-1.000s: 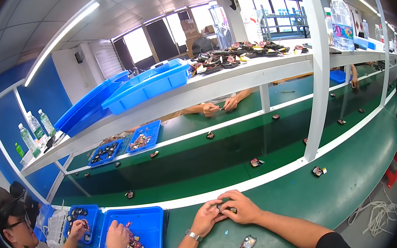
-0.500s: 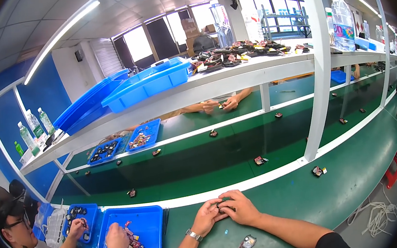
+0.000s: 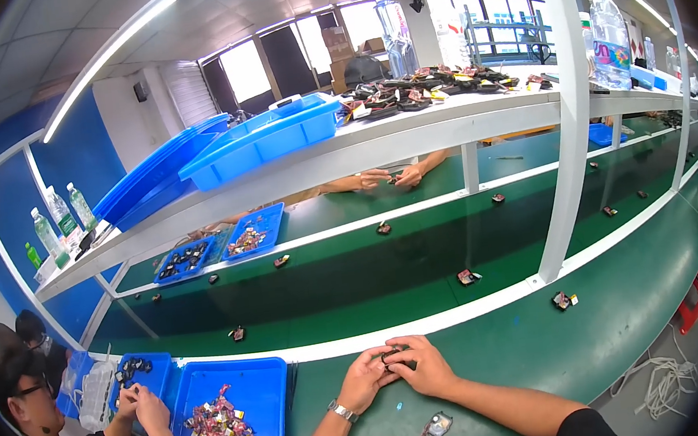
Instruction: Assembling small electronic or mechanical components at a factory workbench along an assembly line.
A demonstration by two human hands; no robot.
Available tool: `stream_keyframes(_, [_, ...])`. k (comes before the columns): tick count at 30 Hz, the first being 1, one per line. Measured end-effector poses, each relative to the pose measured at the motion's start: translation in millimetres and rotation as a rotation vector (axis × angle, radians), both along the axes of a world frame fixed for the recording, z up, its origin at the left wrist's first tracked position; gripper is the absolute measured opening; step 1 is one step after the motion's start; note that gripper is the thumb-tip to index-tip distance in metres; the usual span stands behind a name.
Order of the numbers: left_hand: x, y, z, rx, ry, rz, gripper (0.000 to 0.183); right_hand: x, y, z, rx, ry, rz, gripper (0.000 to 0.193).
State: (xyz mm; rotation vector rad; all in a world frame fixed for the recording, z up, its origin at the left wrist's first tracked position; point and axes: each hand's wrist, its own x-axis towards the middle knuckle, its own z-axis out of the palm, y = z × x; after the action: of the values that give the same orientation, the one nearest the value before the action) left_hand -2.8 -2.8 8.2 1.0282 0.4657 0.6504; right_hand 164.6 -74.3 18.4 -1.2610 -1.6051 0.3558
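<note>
Over the green worktop, my left hand and my right hand meet, fingers closed together around one small dark electronic part. My fingers cover most of that part, so its exact kind is hidden. Nearer to me, beside my right forearm, lies a small grey-and-black device with a white-and-yellow tag next to it. A tiny light-blue scrap rests on the worktop just below my hands.
Left of me stands a blue tray of small red, yellow and white parts; a co-worker sits beyond it. A white post supports the shelf ahead. Small assemblies dot the green belt. Another small assembly lies to my right.
The co-worker's hand has left the blue tray, and both of that person's hands are now together. Assemblies on the belt have shifted slightly right. My hands stay nearly in place.
</note>
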Motion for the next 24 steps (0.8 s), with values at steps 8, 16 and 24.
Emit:
stream_keyframes(8, [-1.2, -0.3, -3.9, 0.017, -0.038, 0.003, 0.029, -3.4, 0.1, 1.3, 0.027, 0.003, -0.003, 0.017])
stream_keyframes(16, [2.6, -1.9, -3.0, 0.095, -0.069, 0.029, 0.029, -1.6, -1.0, 9.9, 0.089, -0.02, -0.042, 0.014])
stream_keyframes(24, [0.7, -2.3, 0.6, 0.014, -0.123, -0.003, 0.029, 2.9, -1.6, 7.2, 0.096, -0.006, -0.032, 0.014])
